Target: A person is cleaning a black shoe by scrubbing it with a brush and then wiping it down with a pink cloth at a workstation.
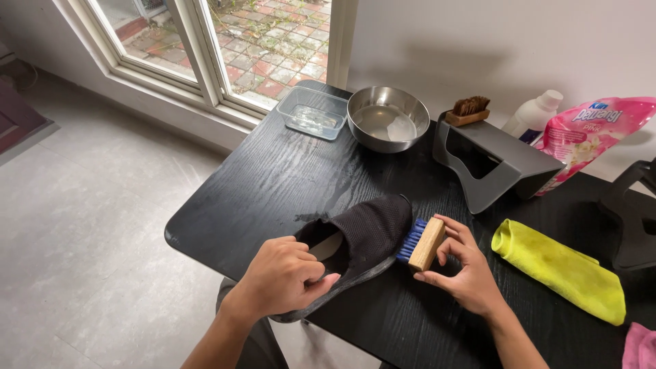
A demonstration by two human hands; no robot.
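Note:
A black mesh slip-on shoe (365, 232) lies on its side on the black wooden table (273, 178). My left hand (283, 277) grips the shoe at its heel and opening. My right hand (461, 270) holds a small wooden brush with blue bristles (422, 242). The bristles press against the toe end of the shoe. Wet patches darken the tabletop around the shoe.
At the back stand a clear plastic tub with water (314, 111) and a steel bowl with water (388, 117). A grey stand (495, 160) carries a brown-bristled brush (469, 109). A white bottle (533, 116), pink refill pouch (588, 140), yellow cloth (560, 270) and pink cloth (641, 347) lie right.

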